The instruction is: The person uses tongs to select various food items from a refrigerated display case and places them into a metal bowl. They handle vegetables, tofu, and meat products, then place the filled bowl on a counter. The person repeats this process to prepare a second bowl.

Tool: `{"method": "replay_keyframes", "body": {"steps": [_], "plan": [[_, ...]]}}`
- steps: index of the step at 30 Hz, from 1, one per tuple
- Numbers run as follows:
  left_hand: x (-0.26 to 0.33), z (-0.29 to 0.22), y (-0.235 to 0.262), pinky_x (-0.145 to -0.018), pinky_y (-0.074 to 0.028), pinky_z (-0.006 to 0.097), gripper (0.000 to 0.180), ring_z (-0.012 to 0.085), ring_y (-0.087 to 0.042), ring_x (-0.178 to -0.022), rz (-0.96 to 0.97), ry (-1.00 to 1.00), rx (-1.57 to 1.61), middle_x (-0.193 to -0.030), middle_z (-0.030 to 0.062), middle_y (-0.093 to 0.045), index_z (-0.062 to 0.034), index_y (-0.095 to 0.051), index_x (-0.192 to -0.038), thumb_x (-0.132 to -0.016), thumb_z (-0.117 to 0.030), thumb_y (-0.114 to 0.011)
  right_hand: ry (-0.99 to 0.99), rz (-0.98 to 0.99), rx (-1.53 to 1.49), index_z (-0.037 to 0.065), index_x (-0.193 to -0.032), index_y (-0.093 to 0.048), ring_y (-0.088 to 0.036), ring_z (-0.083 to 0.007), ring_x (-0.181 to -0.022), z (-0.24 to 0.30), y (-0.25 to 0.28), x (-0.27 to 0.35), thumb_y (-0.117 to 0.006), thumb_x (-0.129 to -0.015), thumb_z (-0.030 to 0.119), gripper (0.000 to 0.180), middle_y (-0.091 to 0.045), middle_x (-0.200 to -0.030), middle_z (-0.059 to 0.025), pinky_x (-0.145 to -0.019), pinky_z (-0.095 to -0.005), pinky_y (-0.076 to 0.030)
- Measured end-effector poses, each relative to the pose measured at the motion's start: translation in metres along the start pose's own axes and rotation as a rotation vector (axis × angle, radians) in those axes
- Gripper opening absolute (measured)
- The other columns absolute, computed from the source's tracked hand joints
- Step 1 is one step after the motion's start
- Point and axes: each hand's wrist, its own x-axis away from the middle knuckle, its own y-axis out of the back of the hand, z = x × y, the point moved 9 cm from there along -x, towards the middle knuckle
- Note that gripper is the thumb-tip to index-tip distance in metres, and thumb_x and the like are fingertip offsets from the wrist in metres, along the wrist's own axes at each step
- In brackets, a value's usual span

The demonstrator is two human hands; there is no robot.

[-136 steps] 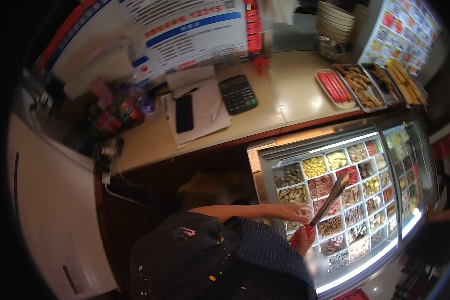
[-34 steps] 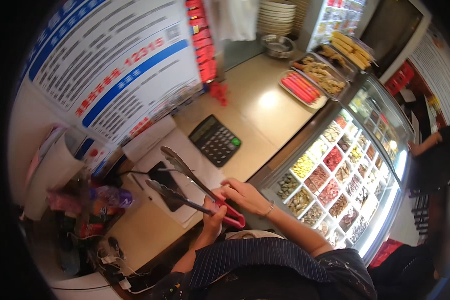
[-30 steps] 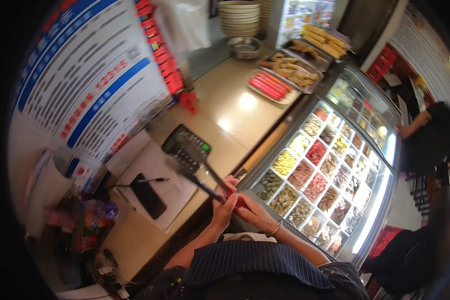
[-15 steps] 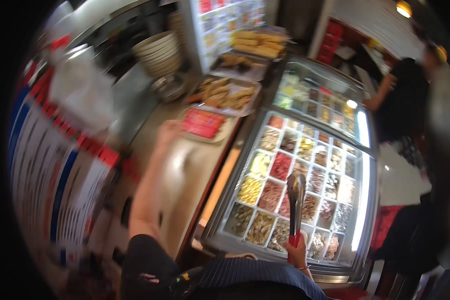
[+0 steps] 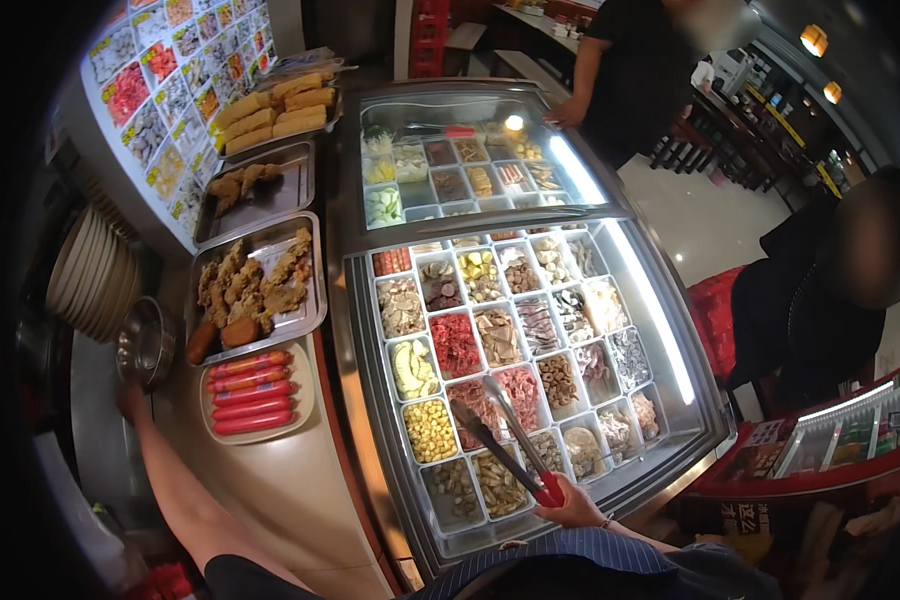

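My right hand [image 5: 572,503] is closed around red-handled metal tongs [image 5: 510,430]. Their two arms are spread apart above square bins of sliced meat [image 5: 473,402] in a lit display case [image 5: 370,420], with nothing between the tips. At the far left, my left hand [image 5: 132,400] reaches to the near side of a round metal bowl [image 5: 146,342]. Its fingers are dark, so whether they grip the rim is unclear. Just right of that arm, a pale plate [image 5: 302,425] holds several red sausages [image 5: 253,408].
Behind the sausages stand metal trays of fried food [image 5: 255,285] and golden rolls [image 5: 280,108]. Stacked bowls [image 5: 95,270] are at the left. A raised glass lid [image 5: 370,238] crosses the case. One person [image 5: 630,80] stands beyond it, another [image 5: 820,290] at the right.
My view has swung to the right. My left hand has gone from beside the sausage plate to the metal bowl. The tongs, nearly closed before, are now spread wider.
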Motion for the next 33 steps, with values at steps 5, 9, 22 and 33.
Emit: {"method": "replay_keyframes", "body": {"steps": [5, 9, 22, 33], "plan": [[-0.021, -0.009, 0.026, -0.068, -0.043, 0.047, 0.049, 0.0386, -0.054, -0.089, -0.149, -0.118, -0.219, -0.098, 0.0217, -0.057, -0.0008, -0.057, -0.098, -0.082, -0.045, -0.044, 0.020, 0.008, -0.025, 0.001, -0.114, -0.043, -0.059, -0.0199, -0.084, 0.000, -0.009, -0.006, -0.071, -0.064, 0.039, 0.068, -0.058, -0.095, -0.0134, -0.072, -0.0300, -0.046], [-0.021, -0.012, 0.064, -0.074, -0.043, 0.045, 0.044, 0.0376, -0.053, -0.093, -0.344, -0.050, -0.059, -0.102, 0.0187, -0.056, -0.0073, -0.049, -0.113, -0.084, -0.039, -0.041, 0.025, -0.005, -0.059, 0.002, -0.113, -0.043, -0.059, -0.0199, -0.084, -0.004, -0.009, -0.007, -0.070, -0.065, 0.040, 0.068, -0.059, -0.093, -0.0135, -0.072, -0.0298, -0.046], [0.032, -0.091, 0.146, -0.076, -0.044, 0.039, 0.039, 0.0325, -0.053, -0.096, -0.433, -0.209, 0.232, -0.111, 0.0162, -0.051, -0.0062, -0.045, -0.115, -0.086, -0.031, -0.042, 0.118, -0.012, -0.008, 0.000, -0.115, -0.042, -0.058, -0.0211, -0.083, 0.003, 0.005, 0.017, -0.070, -0.066, 0.041, 0.070, -0.059, -0.091, -0.0140, -0.072, -0.0303, -0.046], [0.305, -0.093, 0.097, -0.067, -0.043, 0.029, 0.018, 0.0147, -0.053, -0.074, 0.308, -0.166, 1.506, -0.085, 0.0058, -0.056, -0.0018, -0.053, -0.092, -0.078, -0.012, -0.054, 0.151, 0.073, -0.278, -0.003, -0.120, -0.035, -0.054, -0.0229, -0.097, -0.042, 0.024, 0.031, -0.066, -0.069, 0.046, 0.077, -0.055, -0.104, -0.0180, -0.082, -0.0309, -0.043]]}}
